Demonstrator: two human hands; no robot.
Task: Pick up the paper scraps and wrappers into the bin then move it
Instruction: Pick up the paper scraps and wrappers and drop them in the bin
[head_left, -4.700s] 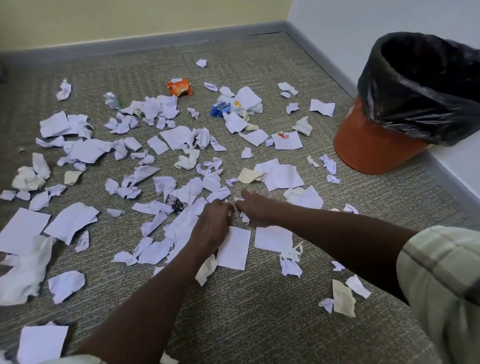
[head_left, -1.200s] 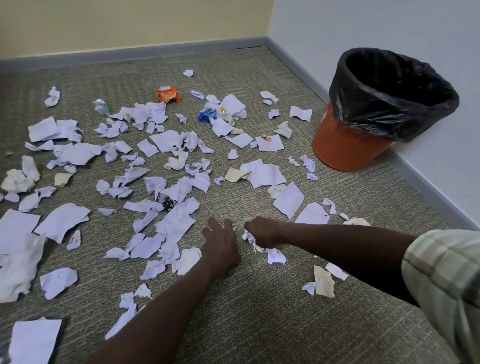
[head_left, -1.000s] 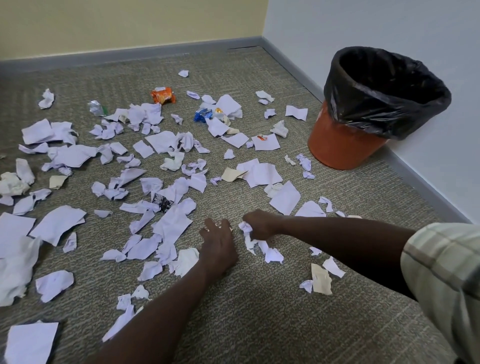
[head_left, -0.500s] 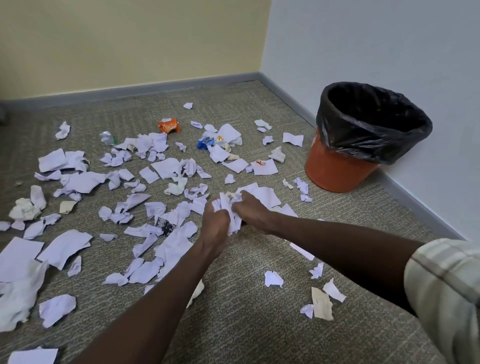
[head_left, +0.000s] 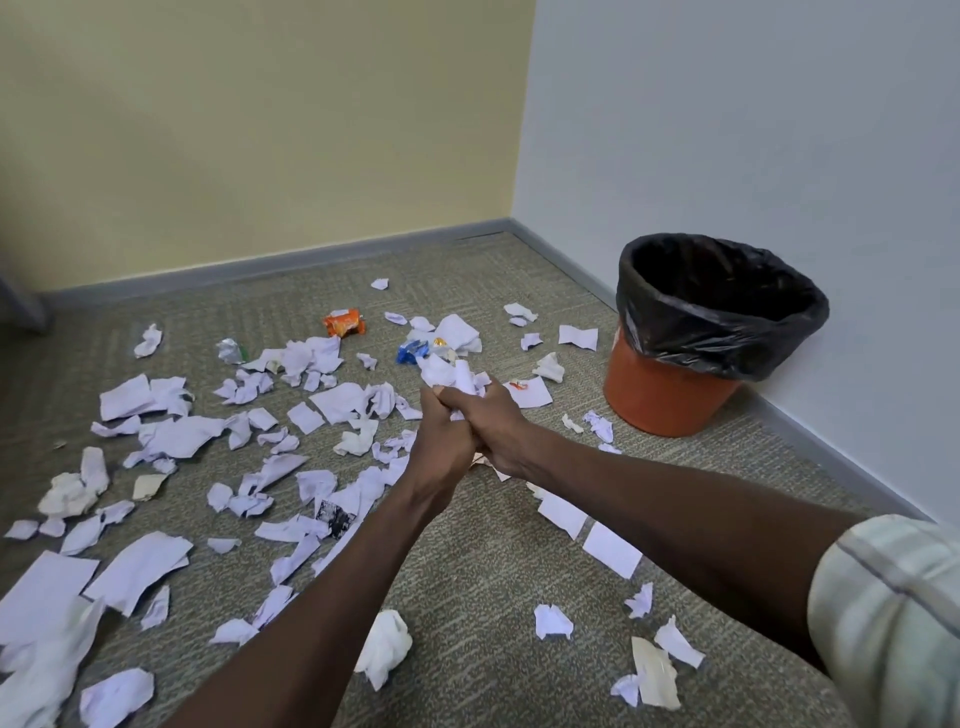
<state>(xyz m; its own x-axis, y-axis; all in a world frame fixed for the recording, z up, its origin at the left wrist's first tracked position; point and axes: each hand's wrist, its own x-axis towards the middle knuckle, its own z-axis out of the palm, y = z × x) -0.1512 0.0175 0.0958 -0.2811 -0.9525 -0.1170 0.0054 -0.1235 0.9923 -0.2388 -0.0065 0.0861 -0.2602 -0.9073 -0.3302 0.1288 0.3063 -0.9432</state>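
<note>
My left hand and my right hand are pressed together above the carpet, both shut on a bunch of white paper scraps that sticks out above the fingers. The orange bin with a black liner stands open to the right, against the white wall, apart from my hands. Many white paper scraps lie scattered over the carpet, mostly to the left. An orange wrapper, a blue wrapper and a silver wrapper lie farther back.
A yellow wall at the back and a white wall on the right meet in a corner behind the bin, with a grey skirting along both. Loose scraps lie near my right forearm, and a crumpled tissue under my left forearm.
My hands swept scraps together on the carpet, closed on them and rose with the bunch. The camera tilted upward, showing more of the walls.
</note>
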